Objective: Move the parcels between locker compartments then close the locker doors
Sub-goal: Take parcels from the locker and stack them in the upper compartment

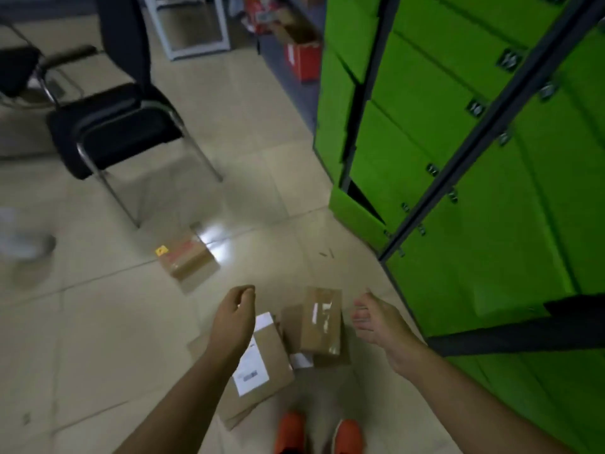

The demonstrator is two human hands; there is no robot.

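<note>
Three brown cardboard parcels lie on the tiled floor. A flat parcel with a white label [262,371] lies just in front of my feet, and a taller taped parcel [322,322] stands beside it on the right. A third parcel [188,258] rests farther off near the chair. My left hand [234,317] hovers above the labelled parcel with loosely curled fingers and holds nothing. My right hand [376,317] hangs relaxed to the right of the taped parcel, also holding nothing. The green locker bank [474,198] fills the right side; one low door [355,211] stands ajar.
A black metal-framed chair [114,129] stands at the left on the floor. A red box [302,59] and a shelf of clutter sit at the back beside the lockers. My orange shoes [319,432] show at the bottom edge. Someone's blurred foot [26,247] is at far left.
</note>
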